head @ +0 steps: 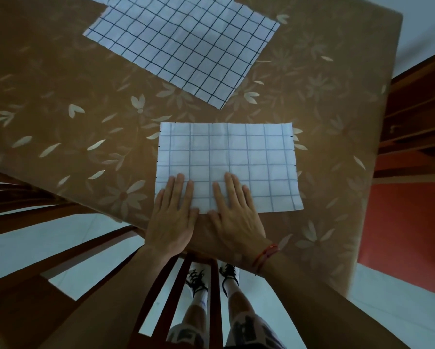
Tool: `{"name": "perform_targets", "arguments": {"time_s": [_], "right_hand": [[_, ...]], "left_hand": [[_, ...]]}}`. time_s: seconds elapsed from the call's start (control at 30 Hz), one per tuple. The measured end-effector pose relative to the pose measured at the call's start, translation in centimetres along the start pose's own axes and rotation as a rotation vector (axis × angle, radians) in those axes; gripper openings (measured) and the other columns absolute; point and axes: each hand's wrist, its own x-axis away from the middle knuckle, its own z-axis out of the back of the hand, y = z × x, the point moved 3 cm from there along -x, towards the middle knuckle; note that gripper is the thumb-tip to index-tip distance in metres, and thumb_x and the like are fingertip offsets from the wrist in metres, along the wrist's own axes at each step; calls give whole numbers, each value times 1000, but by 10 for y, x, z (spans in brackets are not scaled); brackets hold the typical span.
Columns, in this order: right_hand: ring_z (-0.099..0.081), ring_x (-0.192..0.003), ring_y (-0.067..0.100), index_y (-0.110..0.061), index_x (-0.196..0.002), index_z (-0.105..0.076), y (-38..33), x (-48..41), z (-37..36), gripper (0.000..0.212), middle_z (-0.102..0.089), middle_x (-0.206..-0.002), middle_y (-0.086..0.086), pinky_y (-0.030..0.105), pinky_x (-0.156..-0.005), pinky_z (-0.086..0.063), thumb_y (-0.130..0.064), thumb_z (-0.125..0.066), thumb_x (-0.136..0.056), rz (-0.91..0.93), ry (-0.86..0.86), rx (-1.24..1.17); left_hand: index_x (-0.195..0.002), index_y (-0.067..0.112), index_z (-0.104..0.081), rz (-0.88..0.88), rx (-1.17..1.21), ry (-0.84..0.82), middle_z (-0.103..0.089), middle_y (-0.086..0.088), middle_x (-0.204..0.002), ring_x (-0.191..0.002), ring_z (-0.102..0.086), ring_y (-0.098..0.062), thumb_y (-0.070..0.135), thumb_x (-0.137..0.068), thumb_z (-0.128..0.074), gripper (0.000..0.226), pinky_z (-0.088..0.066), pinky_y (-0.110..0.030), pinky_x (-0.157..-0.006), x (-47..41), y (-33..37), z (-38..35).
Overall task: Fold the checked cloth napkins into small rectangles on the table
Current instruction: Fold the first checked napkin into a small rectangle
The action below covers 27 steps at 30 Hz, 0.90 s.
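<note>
Your left hand (172, 217) and right hand (234, 217) lie flat, fingers straight, pressing the near edge of the folded napkin (226, 152), centre-near on the table (60, 79). Looks like crease-setting: slide outward, edges aligned, before folding again. Second napkin (183, 46) lies unfolded, far side.

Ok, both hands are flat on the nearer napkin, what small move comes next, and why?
Probably pinch the nearer napkin at its right edge with the right hand and fold it across to the left, the left hand pinning. It lies flat as a wide rectangle, not yet small, and both hands press its near left part.
</note>
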Motion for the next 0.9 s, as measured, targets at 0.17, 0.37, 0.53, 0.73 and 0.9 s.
{"name": "perform_targets", "arguments": {"time_s": [0.17, 0.37, 0.53, 0.73, 0.9], "right_hand": [[12, -149, 25, -18, -155, -1, 51, 18, 7, 72, 11, -161, 13, 43, -121, -1, -59, -18, -98, -109, -36, 69], [3, -149, 28, -10, -154, 0, 125, 56, 19, 81, 4, -161, 14, 46, -121, -11, -62, -17, -95, -288, -36, 112], [4, -149, 28, -8, -154, 2, 124, 55, 19, 83, 4, -161, 15, 44, -120, -3, -63, -14, -94, -297, -29, 97], [4, -149, 28, -8, -154, -3, 122, 55, 26, 84, 3, -161, 15, 45, -120, -4, -63, -18, -92, -279, -22, 36], [-20, -145, 36, -13, -139, -46, 132, 56, 41, 67, -23, -155, 20, 53, -114, -28, -45, -57, -81, -171, 49, -85]], "left_hand": [[-154, 13, -7, 6, 21, 0, 2, -10, -161, -148, 6, -25, 43, -100, -20, 63, -8, -46, -119, -1, -1, -1], [-154, 17, -4, -1, 45, 6, 6, -8, -162, -148, 8, -23, 45, -101, -19, 62, -5, -45, -120, -1, -1, -1], [-154, 17, -2, 5, 34, 0, 8, -7, -161, -148, 8, -23, 45, -101, -17, 62, -7, -46, -119, -2, -2, -2], [-154, 17, -5, 1, 56, 1, 4, -8, -162, -149, 5, -24, 46, -100, -17, 63, -9, -47, -119, -2, 0, 1], [-154, 14, -12, 1, 93, -9, -3, -10, -161, -149, 2, -25, 47, -98, -20, 65, -10, -47, -118, -3, 1, 9]]}}
